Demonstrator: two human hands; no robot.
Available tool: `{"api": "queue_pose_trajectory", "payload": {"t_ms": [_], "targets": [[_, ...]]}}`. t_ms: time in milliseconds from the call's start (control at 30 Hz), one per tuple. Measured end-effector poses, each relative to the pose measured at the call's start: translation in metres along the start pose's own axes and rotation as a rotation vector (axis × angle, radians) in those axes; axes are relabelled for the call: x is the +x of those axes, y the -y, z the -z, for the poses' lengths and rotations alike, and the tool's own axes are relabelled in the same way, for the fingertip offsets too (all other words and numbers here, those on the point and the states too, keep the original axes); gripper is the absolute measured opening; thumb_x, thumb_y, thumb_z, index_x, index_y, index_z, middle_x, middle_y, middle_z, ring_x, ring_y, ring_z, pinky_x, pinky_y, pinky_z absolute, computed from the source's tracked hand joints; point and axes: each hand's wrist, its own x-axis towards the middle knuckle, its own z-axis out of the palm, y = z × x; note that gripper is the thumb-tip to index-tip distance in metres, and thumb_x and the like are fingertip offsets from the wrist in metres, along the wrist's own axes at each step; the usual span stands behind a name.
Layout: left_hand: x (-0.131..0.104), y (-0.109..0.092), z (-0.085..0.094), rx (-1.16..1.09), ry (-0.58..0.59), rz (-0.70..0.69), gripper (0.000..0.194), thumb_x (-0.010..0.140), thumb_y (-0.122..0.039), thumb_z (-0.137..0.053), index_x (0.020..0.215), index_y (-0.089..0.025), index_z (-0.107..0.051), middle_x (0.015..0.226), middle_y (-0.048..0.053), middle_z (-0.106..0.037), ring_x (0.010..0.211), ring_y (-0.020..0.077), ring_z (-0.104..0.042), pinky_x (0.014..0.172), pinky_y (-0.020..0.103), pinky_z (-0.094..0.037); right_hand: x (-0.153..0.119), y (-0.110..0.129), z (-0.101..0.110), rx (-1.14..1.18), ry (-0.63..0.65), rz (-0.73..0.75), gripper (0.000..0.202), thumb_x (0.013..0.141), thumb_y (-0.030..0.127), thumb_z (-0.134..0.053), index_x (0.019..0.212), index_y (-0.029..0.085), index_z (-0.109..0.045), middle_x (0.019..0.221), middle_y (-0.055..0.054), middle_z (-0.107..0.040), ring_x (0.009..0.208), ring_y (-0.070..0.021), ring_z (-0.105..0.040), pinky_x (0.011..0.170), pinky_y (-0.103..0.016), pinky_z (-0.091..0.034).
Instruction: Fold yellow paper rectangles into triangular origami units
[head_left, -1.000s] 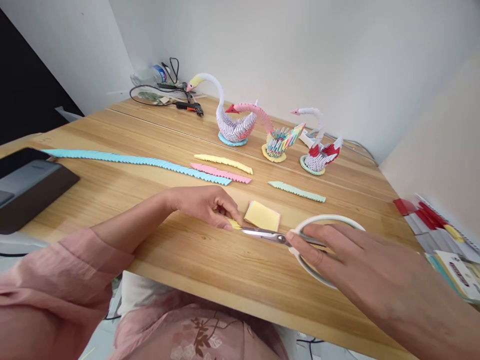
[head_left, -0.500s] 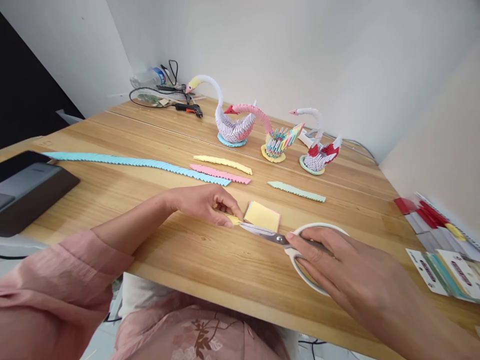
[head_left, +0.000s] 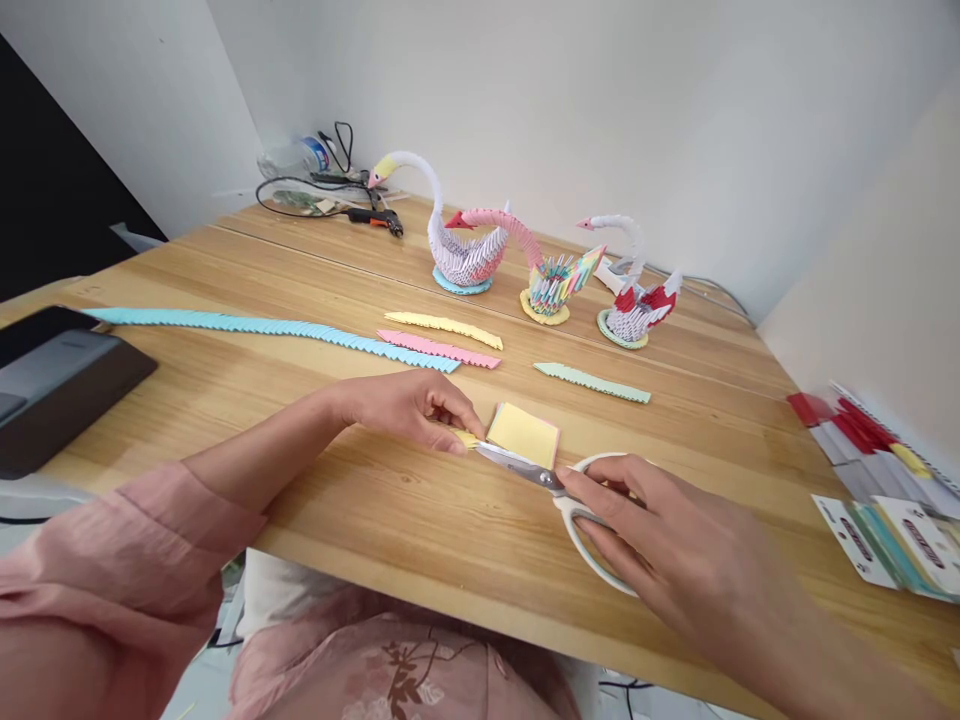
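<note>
- Left hand (head_left: 416,410), fingers bent, thumb and fingertips pinching a small yellow folded paper (head_left: 469,439) just above or on the wooden table (head_left: 420,540); contact with the surface cannot be told
- Right hand (head_left: 667,530), thumb and fingers closed around the white handles of the scissors (head_left: 536,474), part of the handle loops hidden by the fingers
- Scissors, blades pointing left, nearly together, tips at the right end of the yellow folded paper; whether they bite into it cannot be told
- Square paper stack (head_left: 523,430), yellow sheet uppermost and a pink edge showing, just behind the blades and right of the left hand's fingertips
- Long blue pleated paper strip (head_left: 277,327), running from the dark device (head_left: 75,375) at left toward the middle, with the pink pleated strip (head_left: 442,349) close against its right end
- Yellow pleated strip (head_left: 444,327), behind the pink one; pale green pleated strip (head_left: 592,382), apart at right
- Three paper swans, rear: white with yellow head (head_left: 465,262), pink-necked with multicoloured body (head_left: 553,285), white with red on the wings (head_left: 636,318), each upright on a round base
- Glue gun (head_left: 375,218), rear left, near a clear plastic bottle (head_left: 289,159) lying on its side
</note>
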Motion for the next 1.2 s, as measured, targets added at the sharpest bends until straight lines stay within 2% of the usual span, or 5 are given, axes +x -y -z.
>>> {"api": "queue_pose_trajectory", "payload": {"t_ms": [267, 567, 1000, 1100, 1200], "targets": [[0.000, 0.000, 0.000, 0.029, 0.005, 0.015, 0.028, 0.081, -0.031, -0.060, 0.100, -0.013, -0.069, 0.078, 0.004, -0.065, 0.067, 0.0114, -0.053, 0.062, 0.019, -0.040, 0.009, 0.006, 0.007, -0.370, -0.042, 0.089, 0.033, 0.088, 0.016, -0.046, 0.120, 0.017, -0.054, 0.087, -0.006, -0.065, 0.068, -0.0175, -0.056, 0.054, -0.028, -0.035], [0.000, -0.001, 0.000, 0.042, -0.011, 0.013, 0.027, 0.082, -0.031, -0.059, 0.098, -0.012, -0.069, 0.077, 0.004, -0.064, 0.064, 0.0102, -0.051, 0.058, 0.018, -0.039, 0.019, 0.010, 0.015, -0.427, -0.030, 0.153, 0.039, 0.088, 0.002, -0.031, 0.117, 0.012, -0.056, 0.088, -0.009, -0.065, 0.076, -0.0210, -0.057, 0.064, -0.032, -0.038], [0.000, 0.004, 0.004, 0.034, -0.044, 0.013, 0.026, 0.080, -0.034, -0.061, 0.095, -0.013, -0.070, 0.072, 0.002, -0.061, 0.060, 0.0084, -0.048, 0.055, 0.016, -0.036, 0.024, 0.007, 0.023, -0.400, 0.019, 0.150, 0.031, 0.090, 0.013, -0.040, 0.117, 0.013, -0.055, 0.093, -0.010, -0.063, 0.084, -0.0232, -0.058, 0.067, -0.034, -0.045], [-0.002, 0.010, 0.010, 0.085, -0.098, 0.055, 0.027, 0.079, -0.033, -0.061, 0.095, -0.012, -0.068, 0.075, 0.003, -0.061, 0.062, 0.0091, -0.049, 0.056, 0.016, -0.037, 0.004, -0.007, 0.021, -0.341, -0.012, 0.050, 0.031, 0.092, 0.020, -0.040, 0.121, 0.017, -0.052, 0.098, -0.009, -0.062, 0.088, -0.0223, -0.059, 0.066, -0.032, -0.046], [-0.003, 0.015, 0.014, 0.135, -0.130, 0.098, 0.028, 0.078, -0.032, -0.062, 0.095, -0.012, -0.068, 0.077, 0.004, -0.061, 0.065, 0.0100, -0.050, 0.058, 0.017, -0.038, -0.036, -0.029, -0.001, -0.304, -0.117, -0.243, 0.033, 0.093, 0.028, -0.042, 0.122, 0.017, -0.051, 0.097, -0.009, -0.062, 0.083, -0.0209, -0.062, 0.058, -0.028, -0.047]]}}
